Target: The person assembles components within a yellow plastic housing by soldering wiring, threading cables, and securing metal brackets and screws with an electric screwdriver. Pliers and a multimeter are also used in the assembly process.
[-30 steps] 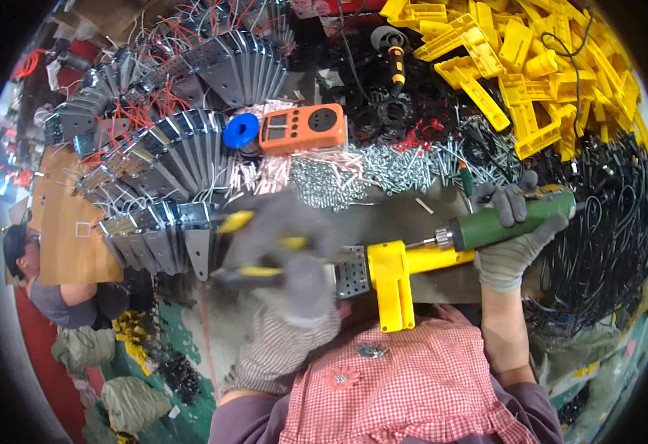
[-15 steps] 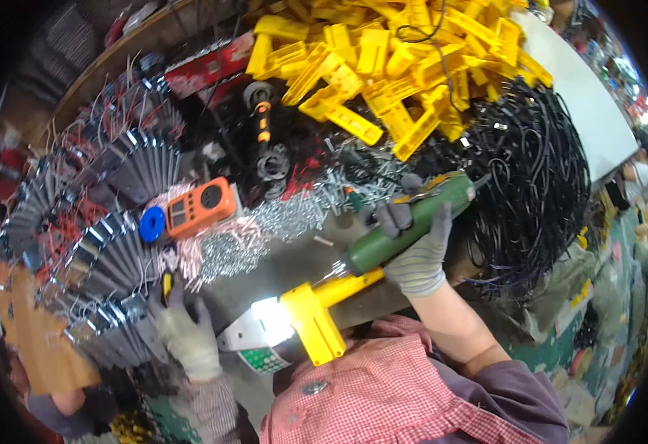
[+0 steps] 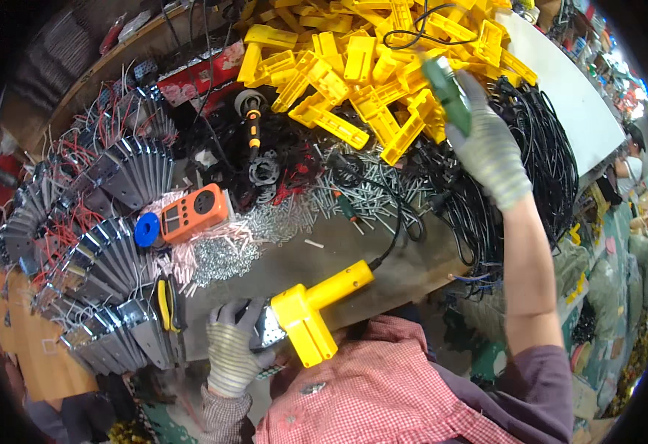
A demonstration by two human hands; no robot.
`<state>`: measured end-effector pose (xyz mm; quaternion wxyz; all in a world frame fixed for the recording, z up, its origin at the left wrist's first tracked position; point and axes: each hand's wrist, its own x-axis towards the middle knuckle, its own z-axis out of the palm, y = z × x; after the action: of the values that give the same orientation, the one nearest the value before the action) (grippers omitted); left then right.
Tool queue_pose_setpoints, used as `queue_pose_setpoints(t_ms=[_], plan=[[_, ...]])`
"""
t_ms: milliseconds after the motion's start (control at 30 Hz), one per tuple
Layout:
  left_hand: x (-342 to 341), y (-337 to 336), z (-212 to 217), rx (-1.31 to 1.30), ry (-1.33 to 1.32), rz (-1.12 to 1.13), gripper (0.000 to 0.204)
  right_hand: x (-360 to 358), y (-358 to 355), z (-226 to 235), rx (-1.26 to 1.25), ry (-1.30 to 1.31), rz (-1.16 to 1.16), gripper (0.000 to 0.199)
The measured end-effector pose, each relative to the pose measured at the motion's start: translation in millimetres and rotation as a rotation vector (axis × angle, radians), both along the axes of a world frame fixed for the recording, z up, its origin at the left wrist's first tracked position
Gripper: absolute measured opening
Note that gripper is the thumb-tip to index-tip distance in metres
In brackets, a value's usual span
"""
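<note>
While our left hand (image 3: 233,346) clasps the metal piece (image 3: 268,330), yellow housing (image 3: 303,325) just right of that grip, our right hand (image 3: 488,144) grasps the green driver (image 3: 450,98) well beyond; we're likely parking it, which calls for release.

Gloved left grip (image 3: 233,355) holding just left of apron (image 3: 361,385), fingers (image 3: 227,314) curling together and pointing forward, thumb (image 3: 266,360) pointing toward apron. Left forearm (image 3: 224,414), sleeved, slanting up along apron's left side. Gloved right grip (image 3: 490,152) clasping well beyond apron and to its right, fingers and thumb curling inward. Right wrist (image 3: 511,194) lying nearly straight with bare right forearm (image 3: 529,274); sleeved right upper arm (image 3: 531,396) extending beside apron's right side.
</note>
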<state>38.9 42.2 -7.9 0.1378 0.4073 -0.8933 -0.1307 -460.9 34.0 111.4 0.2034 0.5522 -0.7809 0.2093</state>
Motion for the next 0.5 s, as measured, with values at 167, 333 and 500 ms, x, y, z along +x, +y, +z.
queue_pose_setpoints(t_ms=[167,333,500], plan=[[14.9,5.7,0.8,0.058,0.009,0.035,0.091,6.0,-22.8,1.7,0.396,0.304,-0.331,0.092],[20.2,8.0,2.7,0.056,0.025,0.057,0.094,33.9,-32.2,-39.1,-0.158,0.562,0.085,0.057],[29.3,3.3,-2.4,0.069,-0.014,0.04,0.098,121.0,-88.3,-91.7,0.171,0.274,0.331,0.027]])
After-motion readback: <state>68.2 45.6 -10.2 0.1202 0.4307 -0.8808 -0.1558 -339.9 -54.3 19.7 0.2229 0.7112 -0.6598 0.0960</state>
